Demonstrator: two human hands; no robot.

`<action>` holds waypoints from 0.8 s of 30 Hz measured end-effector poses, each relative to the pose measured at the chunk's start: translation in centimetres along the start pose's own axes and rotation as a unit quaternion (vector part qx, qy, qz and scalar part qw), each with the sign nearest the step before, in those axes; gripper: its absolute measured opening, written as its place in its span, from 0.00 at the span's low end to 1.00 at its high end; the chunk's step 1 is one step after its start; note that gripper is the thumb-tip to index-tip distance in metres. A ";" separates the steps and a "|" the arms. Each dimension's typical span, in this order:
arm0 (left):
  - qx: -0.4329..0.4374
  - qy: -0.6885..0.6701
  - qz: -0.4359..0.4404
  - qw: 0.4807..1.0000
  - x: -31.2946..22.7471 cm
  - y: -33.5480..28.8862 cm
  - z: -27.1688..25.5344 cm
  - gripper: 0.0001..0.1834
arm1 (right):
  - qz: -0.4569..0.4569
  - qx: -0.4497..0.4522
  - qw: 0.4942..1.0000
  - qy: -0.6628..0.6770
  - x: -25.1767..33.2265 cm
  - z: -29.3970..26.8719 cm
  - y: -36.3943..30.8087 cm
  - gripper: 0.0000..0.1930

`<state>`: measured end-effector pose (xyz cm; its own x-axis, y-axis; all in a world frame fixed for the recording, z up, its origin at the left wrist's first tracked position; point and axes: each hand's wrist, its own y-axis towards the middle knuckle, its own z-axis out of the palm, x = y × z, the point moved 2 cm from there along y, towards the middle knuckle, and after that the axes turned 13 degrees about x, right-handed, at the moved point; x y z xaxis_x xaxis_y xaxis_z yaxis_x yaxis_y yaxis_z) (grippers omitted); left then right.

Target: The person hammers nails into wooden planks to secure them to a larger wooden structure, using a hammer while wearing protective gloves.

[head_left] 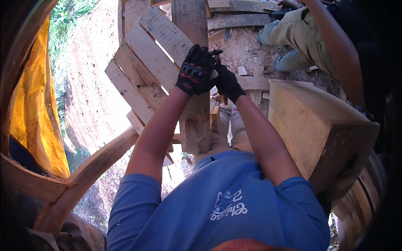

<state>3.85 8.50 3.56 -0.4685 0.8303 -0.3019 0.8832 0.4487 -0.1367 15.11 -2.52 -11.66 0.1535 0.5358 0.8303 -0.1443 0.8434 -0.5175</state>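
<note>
Both my hands wear black gloves and are close together over a thick wooden beam (194,125). My left hand (195,73) has its knuckles upward, its fingers apart and slightly bent; nothing shows in it. Right beside it, my right hand (229,81) is closed. A narrow brown piece (225,99) sticks out below that hand, but what it belongs to is hidden. Left of the beam lies a slatted wooden panel (144,60), pale boards with gaps between them, set at a slant.
A large wooden box (301,121) stands at my right. Beyond it is another person (310,39) in khaki trousers. Wood scraps (242,70) and boards (238,20) litter the ground. Curved timber (90,175) and a yellow sheet (37,108) are at the left.
</note>
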 end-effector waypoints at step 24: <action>0.090 0.088 -0.033 0.991 -0.7 0.1 -0.1 0.39 | 0.053 0.015 0.986 0.156 3.4 -0.2 -2.0 0.34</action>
<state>4.23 8.03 3.87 -0.5077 0.8533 -0.1186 0.8325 0.4505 -0.3225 16.14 -2.42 -7.86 0.4283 0.6117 0.6651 -0.2047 0.7826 -0.5879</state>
